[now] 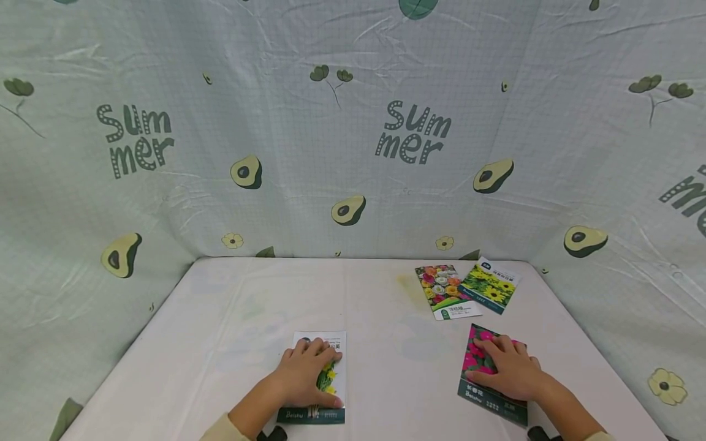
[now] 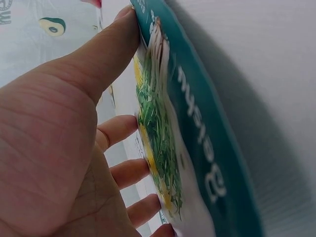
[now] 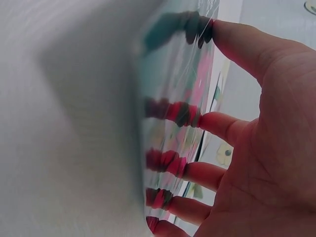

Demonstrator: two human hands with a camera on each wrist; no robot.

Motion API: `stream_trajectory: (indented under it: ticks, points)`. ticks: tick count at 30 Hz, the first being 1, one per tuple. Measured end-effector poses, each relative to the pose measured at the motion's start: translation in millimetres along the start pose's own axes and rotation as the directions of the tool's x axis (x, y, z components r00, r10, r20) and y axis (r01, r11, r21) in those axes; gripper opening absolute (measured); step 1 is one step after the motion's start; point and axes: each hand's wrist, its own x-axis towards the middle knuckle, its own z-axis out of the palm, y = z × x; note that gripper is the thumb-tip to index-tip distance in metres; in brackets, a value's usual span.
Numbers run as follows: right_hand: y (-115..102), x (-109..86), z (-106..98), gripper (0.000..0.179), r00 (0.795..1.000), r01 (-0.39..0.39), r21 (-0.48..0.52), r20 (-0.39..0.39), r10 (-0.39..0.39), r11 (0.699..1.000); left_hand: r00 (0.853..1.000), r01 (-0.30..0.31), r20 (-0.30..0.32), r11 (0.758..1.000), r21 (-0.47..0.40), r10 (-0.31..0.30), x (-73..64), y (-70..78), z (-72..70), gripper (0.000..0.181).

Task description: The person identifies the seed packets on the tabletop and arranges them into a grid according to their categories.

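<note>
My left hand [image 1: 306, 375] rests on a white seed packet [image 1: 334, 383] with a dark teal band, yellow flowers and leafy greens. In the left wrist view its spread fingertips and thumb touch the front of the packet [image 2: 160, 118]. At the right, my right hand [image 1: 512, 370] lies over a seed packet with pink flowers [image 1: 491, 398] and a dark band at the bottom. The right wrist view shows the spread fingers [image 3: 207, 173] and thumb touching that packet's glossy face [image 3: 168, 133], which reflects them. Both hands partly cover the printed pictures.
Behind the right hand lie two more packets: one with mixed colourful flowers [image 1: 441, 288] and one with yellow flowers [image 1: 489, 286], which overlap at a corner. A white cloth covers the table [image 1: 265, 300]. An avocado-patterned curtain [image 1: 298, 141] encloses its back and sides.
</note>
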Motion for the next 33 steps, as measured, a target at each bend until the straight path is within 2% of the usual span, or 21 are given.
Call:
stream_trajectory:
  ticks: [13,26,33]
  points:
    - [-6.2,1.7,1.6,0.095,1.0,0.022,-0.002,0.0,-0.022,1.0,0.999,0.021,0.029,1.0,-0.002,-0.021,-4.5,11.1,-9.8,0.087]
    - [-16.0,0.1,2.1,0.089,0.997,0.073,0.004,-0.019,-0.073,0.997,1.0,0.004,0.017,1.0,-0.006,-0.004,-3.7,6.0,-6.6,0.089]
    - [-21.0,0.8,3.1,0.088,0.996,0.084,0.011,-0.02,-0.084,0.996,0.999,0.013,0.03,1.0,-0.009,-0.013,-4.5,8.7,-9.0,0.089]
